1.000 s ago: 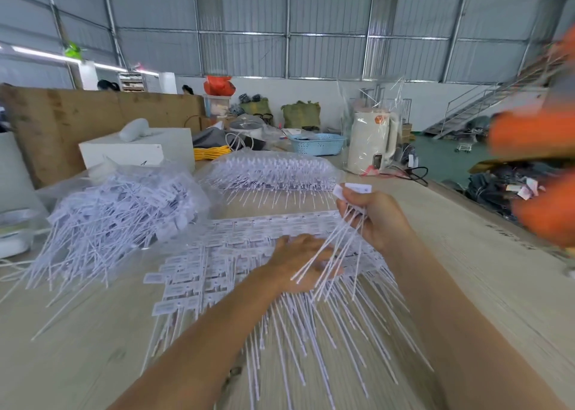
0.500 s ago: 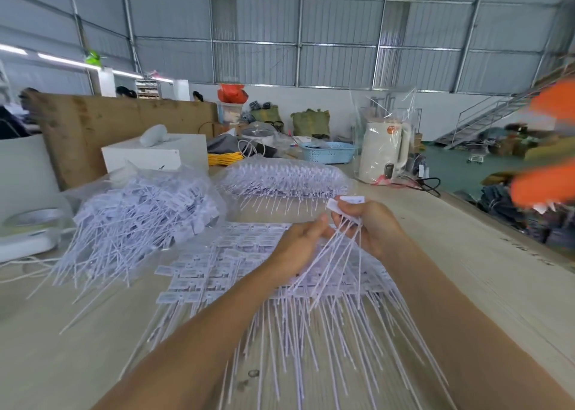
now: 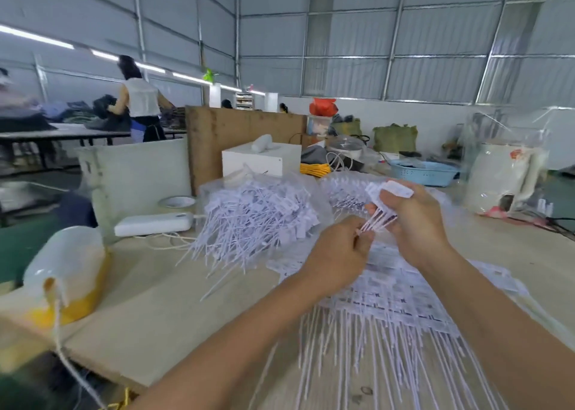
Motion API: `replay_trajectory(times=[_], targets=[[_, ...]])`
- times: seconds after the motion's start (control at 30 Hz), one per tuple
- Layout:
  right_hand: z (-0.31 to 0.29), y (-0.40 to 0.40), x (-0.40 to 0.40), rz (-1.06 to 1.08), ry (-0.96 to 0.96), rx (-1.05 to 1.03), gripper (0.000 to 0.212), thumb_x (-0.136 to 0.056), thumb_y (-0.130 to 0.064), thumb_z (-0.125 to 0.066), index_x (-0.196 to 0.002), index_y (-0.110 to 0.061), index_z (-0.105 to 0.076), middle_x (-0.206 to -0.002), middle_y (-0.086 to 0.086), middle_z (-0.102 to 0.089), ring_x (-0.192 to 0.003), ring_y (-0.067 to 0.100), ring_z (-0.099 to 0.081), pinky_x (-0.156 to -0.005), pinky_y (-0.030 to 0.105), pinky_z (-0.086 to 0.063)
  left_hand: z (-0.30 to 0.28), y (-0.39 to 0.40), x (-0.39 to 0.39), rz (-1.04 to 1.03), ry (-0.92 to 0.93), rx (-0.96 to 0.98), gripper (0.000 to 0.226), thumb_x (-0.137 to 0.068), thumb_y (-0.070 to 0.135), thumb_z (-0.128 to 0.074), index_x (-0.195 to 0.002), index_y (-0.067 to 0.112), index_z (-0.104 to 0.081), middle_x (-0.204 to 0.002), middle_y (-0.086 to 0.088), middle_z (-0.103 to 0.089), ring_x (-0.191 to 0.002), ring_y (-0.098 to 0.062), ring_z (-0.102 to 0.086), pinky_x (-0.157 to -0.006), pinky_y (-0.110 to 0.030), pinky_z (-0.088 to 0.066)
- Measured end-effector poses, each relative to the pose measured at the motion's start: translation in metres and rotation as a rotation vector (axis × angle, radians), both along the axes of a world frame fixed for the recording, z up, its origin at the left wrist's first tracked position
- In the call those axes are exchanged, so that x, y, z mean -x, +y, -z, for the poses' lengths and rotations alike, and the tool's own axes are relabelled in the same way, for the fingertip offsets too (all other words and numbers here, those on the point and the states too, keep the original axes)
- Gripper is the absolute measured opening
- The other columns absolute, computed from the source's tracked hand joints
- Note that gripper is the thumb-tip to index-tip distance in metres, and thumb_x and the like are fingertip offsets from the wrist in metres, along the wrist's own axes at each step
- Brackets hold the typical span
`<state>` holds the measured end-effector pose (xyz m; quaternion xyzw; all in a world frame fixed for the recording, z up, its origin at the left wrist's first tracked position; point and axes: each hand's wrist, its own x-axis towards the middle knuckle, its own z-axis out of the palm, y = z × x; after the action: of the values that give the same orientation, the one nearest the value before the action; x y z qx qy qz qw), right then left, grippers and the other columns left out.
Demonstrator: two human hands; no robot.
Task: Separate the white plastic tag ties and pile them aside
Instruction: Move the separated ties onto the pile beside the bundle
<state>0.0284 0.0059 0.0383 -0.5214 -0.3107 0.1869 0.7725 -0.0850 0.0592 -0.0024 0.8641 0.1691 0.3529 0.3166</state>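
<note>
My right hand grips a small bunch of white tag ties by their label heads, held above the table. My left hand pinches the thin tails of that same bunch just left of and below the right hand. Under both hands lies a flat sheet of joined tag ties, its tails pointing toward me. A loose pile of separated ties sits on clear plastic to the left. Another batch of ties lies further back, partly hidden by my hands.
A white power bank with cable and a tape roll lie left of the pile. A white and yellow object stands at the table's left edge. A white box, blue basket and bagged kettle stand behind. A person works at a far table.
The head has turned left, so the scene shifted right. My left hand rose from the flat sheet and took hold of the tails of the bunch in my right hand.
</note>
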Motion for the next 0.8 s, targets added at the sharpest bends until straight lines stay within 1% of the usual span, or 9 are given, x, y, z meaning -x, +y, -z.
replay_trajectory(times=[0.1, 0.2, 0.33, 0.4, 0.5, 0.6, 0.7, 0.77, 0.8], targets=[[0.001, 0.038, 0.035, -0.144, -0.143, 0.106, 0.018, -0.090, -0.002, -0.057, -0.090, -0.019, -0.063, -0.090, 0.009, -0.067, -0.078, 0.026, -0.069, -0.075, 0.042, -0.056, 0.003, 0.037, 0.051, -0.140, 0.015, -0.150, 0.024, -0.098, 0.016, -0.045, -0.091, 0.001, -0.062, -0.066, -0.015, -0.056, -0.058, -0.025, -0.047, -0.057, -0.031, -0.030], [0.008, 0.078, 0.062, -0.269, -0.185, 0.290, 0.036, -0.090, -0.003, -0.058, -0.126, -0.007, -0.055, -0.119, 0.019, -0.058, -0.104, 0.034, -0.061, -0.080, 0.040, -0.054, 0.008, 0.072, 0.091, -0.274, 0.122, -0.178, 0.026, -0.093, 0.007, -0.046, -0.070, 0.003, -0.056, -0.065, -0.020, -0.056, -0.060, -0.027, -0.046, -0.059, -0.032, -0.029], [0.024, 0.120, 0.073, -0.295, -0.214, 0.457, 0.040, -0.088, 0.003, -0.055, -0.127, 0.006, -0.048, -0.130, 0.022, -0.049, -0.098, 0.028, -0.058, -0.094, 0.049, -0.049, 0.012, 0.108, 0.109, -0.412, 0.325, -0.248, 0.026, -0.089, 0.002, -0.043, -0.064, 0.007, -0.046, -0.075, -0.023, -0.058, -0.067, -0.028, -0.045, -0.058, -0.026, -0.021], [0.028, 0.133, 0.068, -0.260, -0.224, 0.575, 0.045, -0.088, 0.001, -0.053, -0.132, 0.001, -0.043, -0.126, 0.015, -0.047, -0.098, 0.028, -0.054, -0.097, 0.047, -0.047, 0.015, 0.126, 0.101, -0.478, 0.460, -0.263, 0.022, -0.089, 0.002, -0.041, -0.076, 0.000, -0.058, -0.088, -0.022, -0.062, -0.083, -0.033, -0.056, -0.062, -0.022, -0.026], [0.032, 0.141, 0.053, -0.172, -0.295, 0.641, 0.074, -0.094, -0.010, -0.049, -0.151, -0.015, -0.003, -0.143, 0.010, -0.034, -0.102, 0.026, -0.052, -0.076, 0.032, -0.047, 0.019, 0.150, 0.075, -0.464, 0.546, -0.234, 0.025, -0.092, 0.002, -0.039, -0.093, -0.008, -0.061, -0.099, -0.022, -0.063, -0.096, -0.033, -0.059, -0.074, -0.031, -0.040], [0.030, 0.142, 0.039, -0.029, -0.392, 0.526, 0.090, -0.091, -0.002, -0.050, -0.148, -0.026, 0.016, -0.159, -0.002, 0.000, -0.134, 0.028, -0.035, -0.073, 0.026, -0.050, 0.018, 0.167, 0.044, -0.446, 0.517, -0.253, 0.025, -0.094, 0.003, -0.039, -0.097, -0.008, -0.061, -0.101, -0.024, -0.063, -0.098, -0.034, -0.058, -0.079, -0.034, -0.043], [0.027, 0.141, 0.029, 0.073, -0.497, 0.489, 0.096, -0.086, 0.005, -0.049, -0.148, -0.027, 0.016, -0.157, -0.007, 0.017, -0.144, 0.025, -0.013, -0.039, 0.011, -0.038, 0.019, 0.182, 0.020, -0.493, 0.543, -0.268, 0.023, -0.095, 0.005, -0.038, -0.107, -0.003, -0.055, -0.117, -0.029, -0.054, -0.105, -0.032, -0.054, -0.080, -0.035, -0.042], [0.027, 0.140, 0.024, 0.109, -0.572, 0.487, 0.096, -0.084, 0.005, -0.050, -0.149, -0.025, 0.013, -0.157, -0.007, 0.019, -0.146, 0.024, -0.004, -0.045, 0.010, -0.042, 0.018, 0.191, 0.009, -0.546, 0.538, -0.223, 0.027, -0.093, 0.005, -0.041, -0.118, 0.002, -0.051, -0.127, -0.026, -0.045, -0.111, -0.032, -0.053, -0.083, -0.034, -0.044], [0.028, 0.140, 0.022, 0.114, -0.601, 0.497, 0.095, -0.084, 0.005, -0.051, -0.150, -0.023, 0.012, -0.157, -0.006, 0.019, -0.146, 0.023, -0.002, -0.061, 0.014, -0.048, 0.018, 0.194, 0.004, -0.570, 0.545, -0.200, 0.030, -0.092, 0.005, -0.044, -0.121, 0.004, -0.050, -0.131, -0.023, -0.041, -0.114, -0.032, -0.053, -0.084, -0.033, -0.045]])
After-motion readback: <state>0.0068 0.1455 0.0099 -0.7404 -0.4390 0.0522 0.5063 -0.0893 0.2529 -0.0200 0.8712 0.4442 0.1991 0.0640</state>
